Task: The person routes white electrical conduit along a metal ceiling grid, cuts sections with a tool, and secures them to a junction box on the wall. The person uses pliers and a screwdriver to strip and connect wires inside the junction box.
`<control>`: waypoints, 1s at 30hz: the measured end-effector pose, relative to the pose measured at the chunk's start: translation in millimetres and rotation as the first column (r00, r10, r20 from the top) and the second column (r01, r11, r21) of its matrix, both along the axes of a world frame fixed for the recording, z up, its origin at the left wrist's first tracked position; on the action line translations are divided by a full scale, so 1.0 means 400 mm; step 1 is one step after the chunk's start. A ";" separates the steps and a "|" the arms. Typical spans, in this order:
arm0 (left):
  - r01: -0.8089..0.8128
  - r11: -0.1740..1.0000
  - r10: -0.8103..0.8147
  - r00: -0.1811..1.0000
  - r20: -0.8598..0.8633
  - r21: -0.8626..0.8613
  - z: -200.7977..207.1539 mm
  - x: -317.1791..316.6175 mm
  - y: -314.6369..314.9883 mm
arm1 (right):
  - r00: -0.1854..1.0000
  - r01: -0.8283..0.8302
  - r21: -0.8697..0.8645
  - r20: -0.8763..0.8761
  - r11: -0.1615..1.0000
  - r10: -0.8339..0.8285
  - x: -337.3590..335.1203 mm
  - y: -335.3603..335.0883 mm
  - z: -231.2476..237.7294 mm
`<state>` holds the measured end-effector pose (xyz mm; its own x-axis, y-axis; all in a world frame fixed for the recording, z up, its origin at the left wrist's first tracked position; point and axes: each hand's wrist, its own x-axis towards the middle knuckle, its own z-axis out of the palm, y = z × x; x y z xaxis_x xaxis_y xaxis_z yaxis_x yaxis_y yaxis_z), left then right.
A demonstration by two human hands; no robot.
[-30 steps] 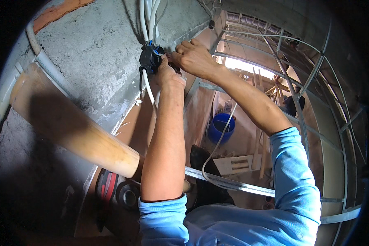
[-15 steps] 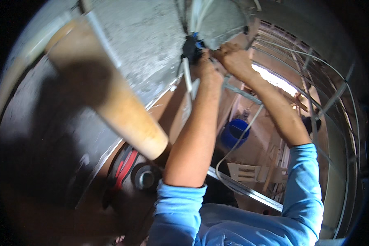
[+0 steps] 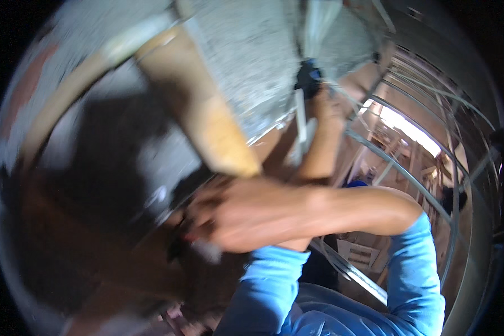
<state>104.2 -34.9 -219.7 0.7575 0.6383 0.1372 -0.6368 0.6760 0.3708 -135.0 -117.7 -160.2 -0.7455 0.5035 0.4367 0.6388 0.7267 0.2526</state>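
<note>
The picture was heavily blurred. The left hand [image 3: 326,106] was raised to a dark blue and black fitting [image 3: 308,78] set against the rough grey concrete wall [image 3: 246,56], high in the upper middle of the view; its fingers seemed to close about the fitting or the pale cables [image 3: 319,22] running up from it, but the blur made it impossible to tell whether the grip was clenched or loose. A flat pale strip [image 3: 301,129] hung down from the fitting, just beside the left forearm. The right hand [image 3: 218,215] lay low in the middle of the view, with its forearm stretched across the frame from the light blue sleeve [image 3: 414,269] at the right. It rested at a dark, red-trimmed bag or pouch [image 3: 179,196] below the wall, with a small pale grey piece [image 3: 207,251] touching its underside and a red spot at the fingertips; whether that hand grasped anything could not be told. A thick pale wooden beam [image 3: 207,117] slanted down across the wall, its cut end near the right hand. To the right, curved grey metal rails [image 3: 403,173] arched from top to bottom, with a bright opening [image 3: 409,129] behind them.
</note>
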 end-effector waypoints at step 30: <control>0.086 0.996 -0.083 0.991 -0.101 0.027 0.007 -0.077 0.013 | 0.988 0.140 -0.306 -0.014 0.942 -0.152 -0.111 0.059 0.029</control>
